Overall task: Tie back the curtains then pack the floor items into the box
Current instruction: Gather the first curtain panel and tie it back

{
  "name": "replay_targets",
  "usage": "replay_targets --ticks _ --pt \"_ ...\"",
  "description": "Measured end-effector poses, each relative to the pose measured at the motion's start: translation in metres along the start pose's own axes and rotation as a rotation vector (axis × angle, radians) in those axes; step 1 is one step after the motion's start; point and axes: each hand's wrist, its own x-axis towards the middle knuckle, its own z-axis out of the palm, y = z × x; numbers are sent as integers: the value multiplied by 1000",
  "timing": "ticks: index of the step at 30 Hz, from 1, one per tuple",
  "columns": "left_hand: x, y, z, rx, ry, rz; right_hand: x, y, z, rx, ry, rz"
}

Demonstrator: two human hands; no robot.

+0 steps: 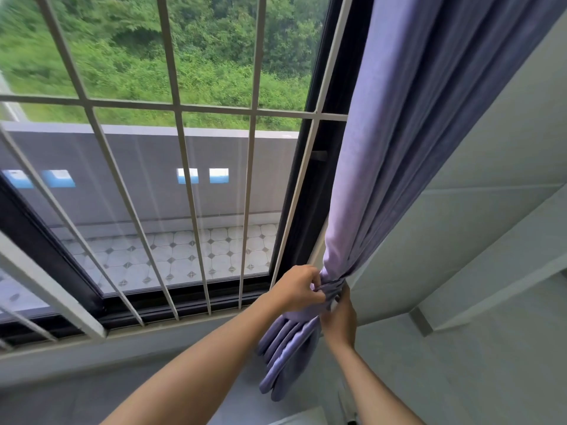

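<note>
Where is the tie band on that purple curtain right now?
In the head view, the tie band wraps the gathered curtain at lower right, beside the window frame, pinched between the left hand and right hand.

We see a white grille [181, 142] across the dark-framed window [294, 191]; beyond it a tiled balcony [171, 256], grey parapet [147, 167] and green trees [184, 56].

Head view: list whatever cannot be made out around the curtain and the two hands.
- Tie-back band: its fastening is hidden in the head view by the left hand pinching it.
- Right hand: its fingers are tucked behind the gathered curtain, so its grip is unclear.
- Curtain top: cut off by the upper edge.
- Box and floor items: outside the frame.
- Trees beyond the window bars: blurred.
</note>
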Motion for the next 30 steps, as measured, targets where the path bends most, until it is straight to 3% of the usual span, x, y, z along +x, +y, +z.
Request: replay_targets --ticks 16,20,22,24,26,28,30 --pt "-2 -9 -3 92 72 85 15 13 -6 -194 26 -10" --pt "5 -7 -8 180 -72 144 11 21 -15 -177 37 -14" --pt "16 -3 -9 344 -104 193 10 27 -20 -178 63 -22" --pt "24 -7 -16 530 1 211 11 26 -20 -200 67 -43" --pt "31 -19 -22 571 158 195 15 19 -15 -224 51 -60" --pt "32 -27 -19 463 282 157 15 13 -12 -256 41 -67" --pt "36 -18 -7 217 295 96 16 17 -14 -278 62 -47"
